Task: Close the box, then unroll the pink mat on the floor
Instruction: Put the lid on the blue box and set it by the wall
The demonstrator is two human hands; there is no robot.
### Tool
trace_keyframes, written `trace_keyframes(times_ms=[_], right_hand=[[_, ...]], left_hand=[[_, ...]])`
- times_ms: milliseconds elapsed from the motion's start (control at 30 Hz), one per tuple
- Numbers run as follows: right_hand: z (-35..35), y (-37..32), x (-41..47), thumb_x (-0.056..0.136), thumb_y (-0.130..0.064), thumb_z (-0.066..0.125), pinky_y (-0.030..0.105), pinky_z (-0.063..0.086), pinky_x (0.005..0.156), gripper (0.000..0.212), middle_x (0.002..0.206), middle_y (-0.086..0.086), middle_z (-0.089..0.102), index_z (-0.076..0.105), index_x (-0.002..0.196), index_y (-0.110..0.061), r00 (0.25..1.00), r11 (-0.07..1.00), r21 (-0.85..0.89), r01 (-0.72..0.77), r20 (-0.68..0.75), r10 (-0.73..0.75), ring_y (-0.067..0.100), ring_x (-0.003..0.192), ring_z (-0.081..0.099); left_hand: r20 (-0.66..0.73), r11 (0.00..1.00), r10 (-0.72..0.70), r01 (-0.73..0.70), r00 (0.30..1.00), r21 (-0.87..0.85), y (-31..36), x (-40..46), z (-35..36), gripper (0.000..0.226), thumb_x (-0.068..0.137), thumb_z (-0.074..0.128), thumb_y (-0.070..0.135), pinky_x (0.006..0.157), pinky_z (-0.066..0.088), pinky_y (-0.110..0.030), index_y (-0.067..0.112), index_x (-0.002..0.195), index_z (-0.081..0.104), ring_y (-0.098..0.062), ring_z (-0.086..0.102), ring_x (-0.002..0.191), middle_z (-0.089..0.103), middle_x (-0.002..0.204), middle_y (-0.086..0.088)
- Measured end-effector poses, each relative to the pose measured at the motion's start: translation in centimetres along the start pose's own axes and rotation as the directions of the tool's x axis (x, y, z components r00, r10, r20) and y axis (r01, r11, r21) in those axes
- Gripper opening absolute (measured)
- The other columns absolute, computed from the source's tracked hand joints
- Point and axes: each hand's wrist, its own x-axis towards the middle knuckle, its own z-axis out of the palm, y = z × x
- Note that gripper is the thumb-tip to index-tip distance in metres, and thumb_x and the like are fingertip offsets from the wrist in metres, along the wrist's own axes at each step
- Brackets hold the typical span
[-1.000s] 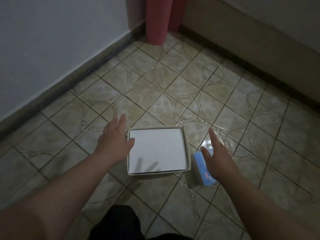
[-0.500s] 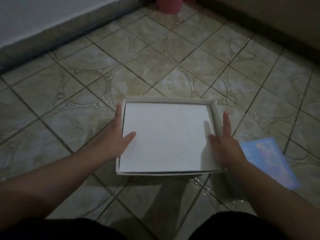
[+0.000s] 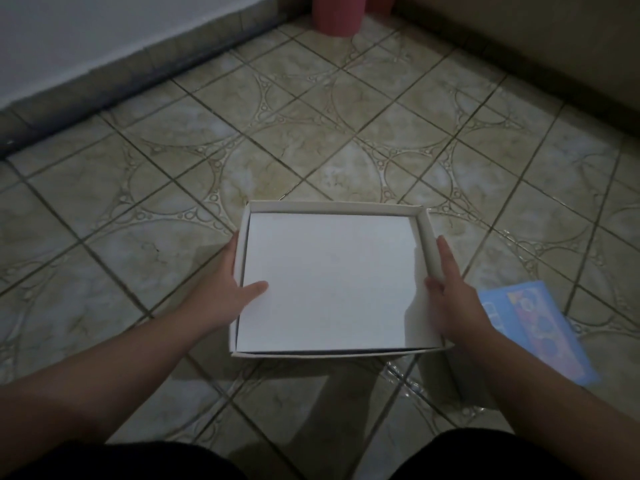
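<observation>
An open white box sits on the tiled floor in front of me, its inside white and bare. My left hand holds the box's left wall, thumb inside and fingers outside. My right hand holds the right wall, with the thumb inside and a straight finger lying along the outside. A flat blue printed piece, possibly the lid, lies on the floor just right of the box. The rolled pink mat stands upright in the far corner, and only its lower end shows.
A white wall with a dark skirting runs along the left. A beige wall closes the right side. Patterned floor tiles stretch between the box and the mat. My dark-clothed knees fill the bottom edge.
My hands moved from hovering beside the box to holding its left and right walls. My head came down and closer, so the box looks larger.
</observation>
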Motion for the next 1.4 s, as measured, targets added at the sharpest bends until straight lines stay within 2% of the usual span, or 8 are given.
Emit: trace_keyframes(times_ms=[200,467,600,767,967,1133,1267,1400], right_hand=[[0.5,0.7,0.6,0.099,-0.024,0.045,0.040,0.041,0.092,0.056,0.135,0.018,0.053,0.024,0.150,-0.032,0.999,0.998,0.060,-0.028,-0.042,0.031,0.038,0.117,0.053],[0.5,-1.1,-0.5,0.098,-0.017,0.045,0.034,0.039,0.090,0.055,0.137,0.010,0.052,0.028,0.149,-0.032,1.000,0.992,0.124,0.012,-0.031,-0.008,0.032,0.119,0.052],[1.1,-4.3,-0.7,0.098,-0.018,0.044,0.036,0.044,0.089,0.051,0.127,0.006,0.059,0.035,0.145,-0.035,0.997,0.988,0.134,0.077,0.018,-0.080,0.029,0.110,0.057],[1.9,-12.4,-0.9,0.096,-0.016,0.047,0.030,0.042,0.085,0.044,0.124,0.009,0.061,0.045,0.140,-0.023,0.960,0.953,0.174,0.249,0.083,-0.267,0.026,0.107,0.057],[3.0,-24.6,-3.0,0.093,-0.017,0.049,0.035,0.048,0.089,0.045,0.120,0.009,0.064,0.049,0.138,-0.023,0.859,0.861,0.229,0.455,0.143,-0.492,0.026,0.104,0.061],[5.9,-34.4,-5.8,0.094,-0.017,0.047,0.036,0.048,0.084,0.038,0.109,0.002,0.062,0.054,0.130,-0.024,0.749,0.759,0.285,0.585,0.170,-0.640,0.021,0.095,0.058],[9.4,-41.5,-6.6,0.095,-0.015,0.047,0.033,0.044,0.079,0.033,0.107,0.005,0.063,0.057,0.126,-0.020,0.690,0.711,0.289,0.641,0.187,-0.699,0.022,0.091,0.058],[13.5,-48.8,-5.8,0.096,-0.019,0.046,0.032,0.041,0.080,0.033,0.115,0.009,0.064,0.056,0.127,-0.018,0.614,0.655,0.229,0.720,0.229,-0.755,0.026,0.097,0.058]], left_hand=[[0.043,1.000,-0.027,0.027,0.999,-0.008,-0.4,0.8,0.1,0.081,0.082,0.069,0.023,0.097,0.040,-0.029,0.026,0.148,0.020,-0.016,0.054,0.110,0.053,0.130,0.004],[0.067,1.000,-0.002,0.000,0.998,0.023,-0.3,-0.3,-1.2,0.081,0.086,0.063,0.014,0.098,0.032,-0.023,0.021,0.149,0.014,-0.018,0.048,0.125,0.046,0.140,0.002],[0.015,0.997,-0.063,0.064,0.998,-0.045,-0.6,-2.7,-4.4,0.082,0.087,0.059,0.004,0.094,0.033,-0.019,0.019,0.149,0.008,-0.014,0.047,0.115,0.043,0.136,0.001],[-0.151,0.992,-0.122,0.115,0.981,-0.053,-0.9,-6.1,-11.7,0.084,0.088,0.059,0.009,0.087,0.035,-0.021,0.025,0.149,0.003,-0.013,0.046,0.105,0.045,0.127,0.002],[-0.370,0.986,-0.161,0.132,0.915,-0.104,-1.1,-12.1,-21.0,0.082,0.088,0.059,0.009,0.088,0.036,-0.022,0.022,0.149,0.005,-0.015,0.047,0.105,0.046,0.127,0.002],[-0.510,0.977,-0.212,0.175,0.834,-0.119,-3.6,-15.0,-29.7,0.081,0.086,0.062,0.010,0.102,0.036,-0.030,0.019,0.149,0.011,-0.025,0.046,0.124,0.044,0.137,-0.002],[-0.559,0.982,-0.185,0.127,0.809,-0.141,-5.3,-15.3,-35.8,0.080,0.088,0.058,0.007,0.099,0.031,-0.024,0.020,0.149,0.008,-0.014,0.042,0.115,0.039,0.128,0.006],[-0.598,0.966,-0.254,0.162,0.760,-0.204,-8.8,-14.3,-40.9,0.080,0.089,0.059,0.015,0.107,0.036,-0.036,0.029,0.149,0.008,-0.024,0.046,0.124,0.043,0.141,-0.002]])
